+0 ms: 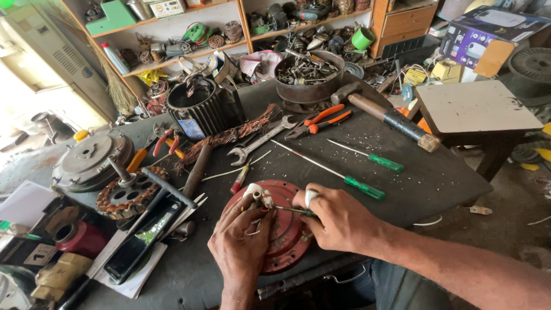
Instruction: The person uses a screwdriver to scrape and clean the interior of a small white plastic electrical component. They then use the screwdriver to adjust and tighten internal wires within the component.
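A round red metal motor cover (285,232) lies on the dark workbench (436,172) at its near edge. My left hand (240,248) rests on the cover's left side, fingers pinching a small white and pale part with wires at the top of the cover. My right hand (338,219) grips a thin tool (290,210) whose tip points left at that part. A white piece sits on my right index finger.
Two green-handled screwdrivers (364,188) (385,162), a spanner (261,140), orange pliers (321,120) and a hammer (385,116) lie behind. A black finned motor housing (198,109), a bowl of metal parts (310,74), a copper-wound stator (129,195) and a phone (140,238) are at left.
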